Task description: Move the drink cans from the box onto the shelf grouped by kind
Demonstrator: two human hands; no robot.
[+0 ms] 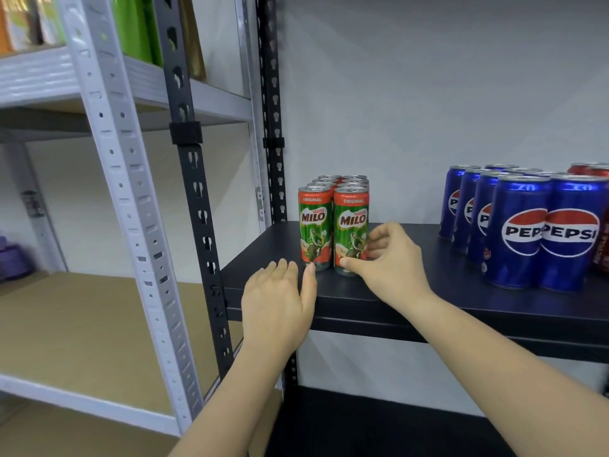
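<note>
Several green and red Milo cans [316, 225] stand in two rows on the black shelf [428, 291], near its left end. My right hand [390, 262] curls around the base of the front right Milo can [351, 229], thumb and fingers touching it. My left hand [280, 298] lies flat on the shelf's front edge, fingers together, thumb tip at the foot of the front left can. Several blue Pepsi cans [524, 232] stand grouped at the right. Red cans [593, 169] peek out behind them. The box is out of view.
A black slotted upright [197, 206] borders the shelf on the left. Beside it stands a grey rack [108, 153] with brown boards and green and yellow packs [131, 28] on its upper level. Bare shelf lies between the Milo and Pepsi groups.
</note>
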